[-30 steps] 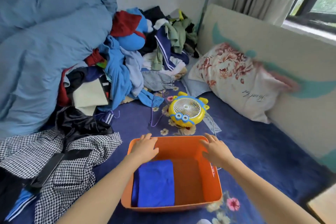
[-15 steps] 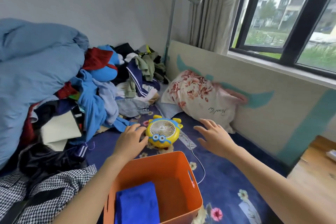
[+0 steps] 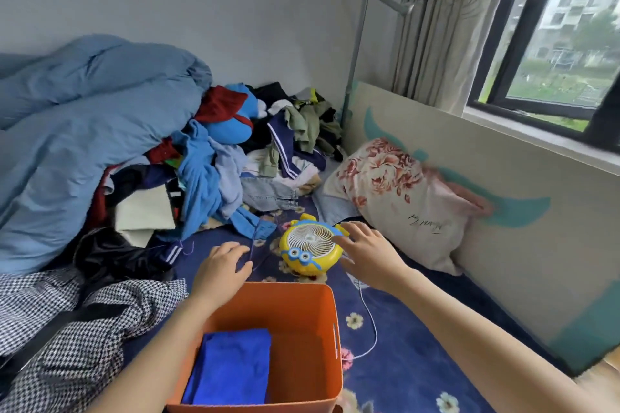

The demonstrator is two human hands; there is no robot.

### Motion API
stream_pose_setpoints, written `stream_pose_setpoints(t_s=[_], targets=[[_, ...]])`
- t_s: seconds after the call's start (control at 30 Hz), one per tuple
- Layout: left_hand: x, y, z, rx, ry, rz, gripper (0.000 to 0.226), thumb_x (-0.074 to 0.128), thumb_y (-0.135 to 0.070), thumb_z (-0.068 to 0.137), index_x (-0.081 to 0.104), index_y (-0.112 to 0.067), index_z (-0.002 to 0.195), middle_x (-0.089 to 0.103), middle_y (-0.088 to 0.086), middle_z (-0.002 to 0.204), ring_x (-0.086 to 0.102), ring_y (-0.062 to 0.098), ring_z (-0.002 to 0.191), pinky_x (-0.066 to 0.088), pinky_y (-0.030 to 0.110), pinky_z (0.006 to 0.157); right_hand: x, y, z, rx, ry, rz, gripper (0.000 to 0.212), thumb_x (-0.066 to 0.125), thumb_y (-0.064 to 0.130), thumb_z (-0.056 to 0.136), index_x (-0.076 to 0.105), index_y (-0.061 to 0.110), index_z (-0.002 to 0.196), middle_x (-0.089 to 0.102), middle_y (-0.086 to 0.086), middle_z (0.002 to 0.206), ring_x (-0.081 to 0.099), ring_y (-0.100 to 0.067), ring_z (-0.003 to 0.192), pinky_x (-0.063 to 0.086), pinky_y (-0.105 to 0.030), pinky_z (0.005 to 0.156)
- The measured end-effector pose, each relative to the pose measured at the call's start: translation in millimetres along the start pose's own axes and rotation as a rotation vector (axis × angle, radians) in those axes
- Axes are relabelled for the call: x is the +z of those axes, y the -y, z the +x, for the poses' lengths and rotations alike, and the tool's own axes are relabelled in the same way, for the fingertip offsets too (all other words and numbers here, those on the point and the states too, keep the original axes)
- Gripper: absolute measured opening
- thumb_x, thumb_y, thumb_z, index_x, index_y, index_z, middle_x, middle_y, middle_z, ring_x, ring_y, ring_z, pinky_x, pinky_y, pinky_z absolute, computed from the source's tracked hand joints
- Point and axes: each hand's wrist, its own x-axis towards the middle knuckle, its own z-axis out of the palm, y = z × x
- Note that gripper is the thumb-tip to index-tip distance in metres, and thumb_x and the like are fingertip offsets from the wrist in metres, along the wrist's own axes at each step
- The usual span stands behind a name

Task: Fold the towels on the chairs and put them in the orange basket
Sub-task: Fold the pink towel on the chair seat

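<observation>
The orange basket [image 3: 302, 298] stands on the blue bedsheet at the bottom centre. A folded blue towel [image 3: 231, 367] lies flat in its left half. My left hand [image 3: 221, 266] hovers just beyond the basket's far rim, fingers apart, holding nothing. My right hand [image 3: 367, 253] reaches further forward with fingers spread, its fingertips at the right edge of a yellow toy fan [image 3: 308, 246]. No chairs are in view.
A heap of mixed clothes [image 3: 235, 157] and a blue duvet [image 3: 77, 131] fill the left and back. A houndstooth garment [image 3: 73, 322] lies at the left. A floral pillow [image 3: 396, 194] leans on the right wall. The fan's white cord [image 3: 369, 318] trails past the basket.
Both hands have left the basket rim and moved forward. The right hand now reaches the fan. The view has tilted up toward the wall and window.
</observation>
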Motion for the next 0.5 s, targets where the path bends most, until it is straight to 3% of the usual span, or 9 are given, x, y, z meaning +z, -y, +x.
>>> stream_pose_setpoints(t_s=[0.07,0.13,0.23,0.3,0.4,0.43,0.5], targets=[[2,1,-18,-0.112,-0.099,-0.046,0.037,0.056,-0.021,0.091,0.056,-0.008,0.125,0.051,0.008,0.133,0.044,0.026,0.125,0.033,0.033,0.104,11,0,9,-0.108,0.007,0.027,0.045,0.054,0.024,0.088,0.050,0.014,0.132,0.037,-0.015,0.145,0.031,-0.030,0.136,0.035,-0.043,0.102],[6,1,-50,-0.236,-0.194,-0.076,0.034,0.059,-0.017,0.088,0.060,-0.004,0.120,0.055,0.011,0.128,0.049,0.028,0.120,0.035,0.034,0.102,22,3,16,-0.285,0.017,0.024,0.042,0.062,0.026,0.072,0.065,0.014,0.111,0.058,-0.019,0.124,0.056,-0.036,0.115,0.050,-0.047,0.082],[11,3,-123,-0.451,-0.239,-0.068,0.036,0.055,-0.021,0.091,0.057,-0.008,0.124,0.053,0.005,0.129,0.045,0.024,0.122,0.035,0.032,0.103,46,26,22,-0.491,0.003,-0.092,0.043,0.075,0.037,0.045,0.072,0.025,0.086,0.070,-0.005,0.095,0.070,-0.023,0.086,0.054,-0.030,0.055],[16,6,-181,-0.604,-0.268,-0.055,0.036,0.056,-0.023,0.090,0.058,-0.009,0.123,0.054,0.002,0.127,0.047,0.023,0.122,0.037,0.032,0.101,46,56,21,-0.616,-0.016,-0.076,0.033,0.065,0.040,0.051,0.072,0.029,0.081,0.070,-0.001,0.093,0.070,-0.020,0.083,0.054,-0.027,0.054],[13,7,-296,-0.926,-0.350,-0.071,0.032,0.060,-0.021,0.087,0.063,-0.006,0.115,0.060,0.007,0.119,0.054,0.026,0.115,0.041,0.033,0.097,36,130,4,-0.885,0.067,0.020,0.040,0.061,0.026,0.073,0.065,0.017,0.112,0.057,-0.013,0.125,0.056,-0.034,0.115,0.050,-0.043,0.084],[11,4,-333,-1.011,-0.392,-0.068,0.033,0.061,-0.022,0.085,0.065,-0.004,0.112,0.062,0.011,0.116,0.057,0.029,0.111,0.043,0.034,0.095,36,154,-7,-0.989,0.033,0.027,0.044,0.066,0.025,0.073,0.063,0.015,0.116,0.055,-0.015,0.126,0.054,-0.035,0.118,0.048,-0.045,0.087],[2,-12,-416,-1.231,-0.513,-0.052,0.035,0.063,-0.022,0.079,0.067,-0.001,0.107,0.065,0.018,0.108,0.061,0.035,0.104,0.046,0.037,0.090,28,211,-44,-1.183,0.000,0.045,0.049,0.081,0.037,0.050,0.072,0.020,0.094,0.067,-0.008,0.101,0.067,-0.027,0.092,0.055,-0.035,0.063]])
